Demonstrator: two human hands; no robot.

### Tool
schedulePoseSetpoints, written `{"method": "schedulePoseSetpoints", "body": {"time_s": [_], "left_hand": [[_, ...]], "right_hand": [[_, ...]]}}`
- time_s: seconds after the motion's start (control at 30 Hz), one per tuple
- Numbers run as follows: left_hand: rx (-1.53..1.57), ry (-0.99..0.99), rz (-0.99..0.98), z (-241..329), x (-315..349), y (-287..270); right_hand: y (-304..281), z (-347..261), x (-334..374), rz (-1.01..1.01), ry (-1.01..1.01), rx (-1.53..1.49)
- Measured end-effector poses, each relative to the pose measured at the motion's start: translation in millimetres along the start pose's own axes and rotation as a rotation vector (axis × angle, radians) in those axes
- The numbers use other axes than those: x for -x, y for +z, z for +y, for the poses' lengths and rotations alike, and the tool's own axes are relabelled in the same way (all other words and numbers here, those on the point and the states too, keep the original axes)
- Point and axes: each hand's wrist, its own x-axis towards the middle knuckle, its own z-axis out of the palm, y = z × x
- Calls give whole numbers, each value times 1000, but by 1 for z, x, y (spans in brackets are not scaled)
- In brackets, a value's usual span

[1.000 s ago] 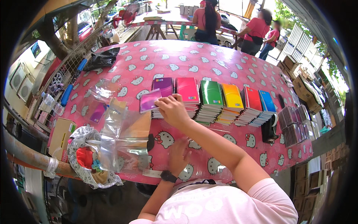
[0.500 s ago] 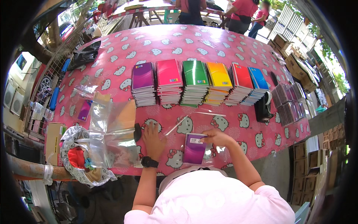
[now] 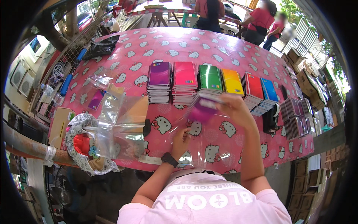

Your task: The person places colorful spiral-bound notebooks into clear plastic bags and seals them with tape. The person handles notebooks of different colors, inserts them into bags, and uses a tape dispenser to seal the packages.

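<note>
My right hand [image 3: 234, 107] grips a purple spiral notebook [image 3: 203, 109] by its edge, lifted and tilted in front of the stacks. The notebook is smeared by motion. My left hand [image 3: 181, 141], with a black watch on its wrist, is low over the pink table cover [image 3: 238, 151], fingers curled together. Clear plastic film shows faintly near it; whether the fingers pinch it is hard to see. Beyond stand stacks of spiral notebooks: purple [image 3: 159, 74], pink [image 3: 185, 74], green [image 3: 210, 77], yellow [image 3: 232, 82], red [image 3: 255, 87] and blue [image 3: 269, 90].
Clear plastic bags [image 3: 121, 123] lie at the left, beside a cloth-lined basket [image 3: 71, 136] and a cardboard box [image 3: 59, 128]. A black tape dispenser [image 3: 270, 121] and wrapped bundles [image 3: 296, 115] stand at the right. A black bag [image 3: 100, 47] lies far left. Other people stand at the back.
My right hand has lifted the purple notebook up and away from the table's near side toward the stacks. My left hand has moved right and its fingers have curled in. The view has shifted slightly.
</note>
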Motion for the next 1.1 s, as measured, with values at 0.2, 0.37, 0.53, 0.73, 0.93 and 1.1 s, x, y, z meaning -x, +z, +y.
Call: {"method": "schedulePoseSetpoints", "body": {"time_s": [0.2, 0.37, 0.53, 0.73, 0.93, 1.1], "left_hand": [[-80, -39, -19, 5, -4, 2], [-59, 14, -23, 4, -4, -3], [-45, 14, -5, 4, -2, -4], [-51, -124, -99, 10, -6, -2], [510, -361, 49, 6, -1, -19], [1172, -643, -426, 54, -28, -39]], "right_hand": [[92, -14, -133, 416, -632, 679], [170, 26, -156, 270, -438, 873], [170, 20, -156, 140, -408, 948], [120, -9, -154, 439, -579, 465], [37, -40, -63, -55, -113, 50], [48, 79, 9, -565, 304, -39]]}}
